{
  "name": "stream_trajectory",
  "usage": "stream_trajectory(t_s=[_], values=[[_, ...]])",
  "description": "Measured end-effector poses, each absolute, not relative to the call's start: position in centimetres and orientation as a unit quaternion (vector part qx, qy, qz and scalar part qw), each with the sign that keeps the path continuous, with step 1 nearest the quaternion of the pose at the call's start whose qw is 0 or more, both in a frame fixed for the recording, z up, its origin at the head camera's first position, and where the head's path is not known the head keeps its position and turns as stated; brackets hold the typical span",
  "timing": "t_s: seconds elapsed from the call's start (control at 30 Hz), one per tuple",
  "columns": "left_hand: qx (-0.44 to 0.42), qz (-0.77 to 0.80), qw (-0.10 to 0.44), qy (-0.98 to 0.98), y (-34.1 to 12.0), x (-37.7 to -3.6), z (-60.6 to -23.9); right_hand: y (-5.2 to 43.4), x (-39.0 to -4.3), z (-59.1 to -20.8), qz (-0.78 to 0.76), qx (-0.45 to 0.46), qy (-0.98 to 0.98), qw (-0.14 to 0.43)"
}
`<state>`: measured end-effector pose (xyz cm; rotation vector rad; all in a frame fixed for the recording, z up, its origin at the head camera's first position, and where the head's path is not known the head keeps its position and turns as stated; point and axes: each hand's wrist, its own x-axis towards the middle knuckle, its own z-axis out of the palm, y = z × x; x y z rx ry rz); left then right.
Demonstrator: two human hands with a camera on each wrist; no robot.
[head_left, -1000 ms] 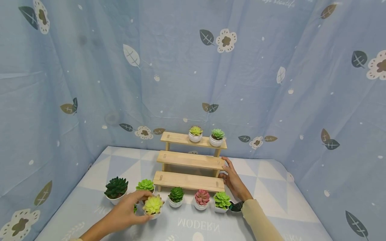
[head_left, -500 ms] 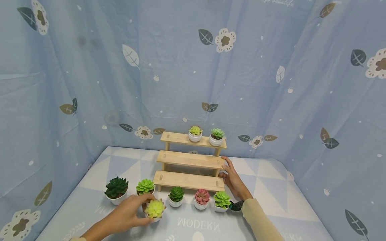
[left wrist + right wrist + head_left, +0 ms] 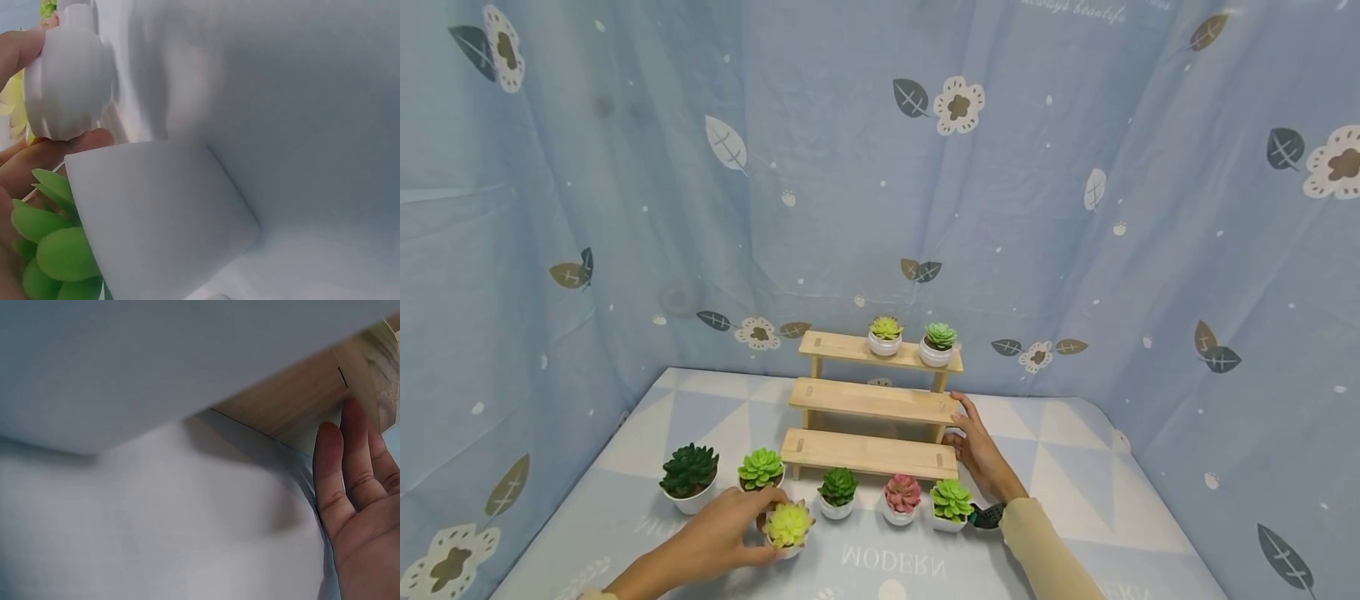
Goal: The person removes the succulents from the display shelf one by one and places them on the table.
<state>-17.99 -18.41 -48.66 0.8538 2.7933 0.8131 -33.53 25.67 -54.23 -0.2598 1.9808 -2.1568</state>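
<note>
My left hand (image 3: 741, 521) grips a yellow-green succulent in a small white pot (image 3: 787, 527) at the front left of the table. In the left wrist view the fingers (image 3: 25, 50) curl round that rounded white pot (image 3: 65, 84), beside another white pot (image 3: 162, 219) with green leaves. My right hand (image 3: 973, 442) rests with straight fingers against the right end of a three-step wooden shelf (image 3: 872, 402). The right wrist view shows those fingers (image 3: 350, 469) touching the wood (image 3: 300, 400). Two potted succulents (image 3: 885, 334) (image 3: 938, 343) stand on the top step.
On the table stand a dark green succulent (image 3: 688, 476), a light green one (image 3: 761, 469), a green one (image 3: 838, 492), a pink one (image 3: 902, 498) and another green one (image 3: 951, 504). Blue leaf-print cloth (image 3: 625, 208) walls the back and sides.
My left hand has shifted the yellow-green succulent slightly to the right and forward. The right hand has stayed on the shelf's end.
</note>
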Motion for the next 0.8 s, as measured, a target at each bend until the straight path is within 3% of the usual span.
stream_trajectory(t_s=[0.27, 0.8], values=[[0.28, 0.187, 0.056, 0.94, -17.8, -17.8, -48.69, 25.72, -33.52, -54.18, -0.733, -0.087, 0.667, 0.102], [0.286, 0.216, 0.044, 0.933, -18.19, -18.12, -48.78, 25.66, -33.57, -54.23, -0.738, -0.083, 0.662, 0.1]])
